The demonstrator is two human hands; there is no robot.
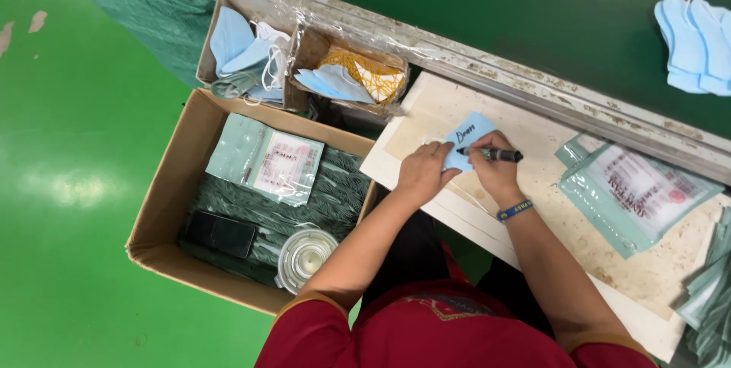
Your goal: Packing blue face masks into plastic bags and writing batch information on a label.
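Observation:
A light blue face mask (466, 137) lies flat on the pale worktop (548, 200), with dark handwriting on its upper part. My left hand (421, 172) presses down on the mask's left side and holds it still. My right hand (495, 170) grips a black marker pen (493, 154), its tip resting on the mask. A blue band circles my right wrist.
Green-and-clear flat pouches (632, 193) lie right of my hands. A cardboard box (164, 208) at the left holds stacked pouches, a black phone (221, 232) and a clear lidded cup (303, 258). Small boxes of masks (251, 52) sit behind. More blue masks (697, 41) rest on the green conveyor.

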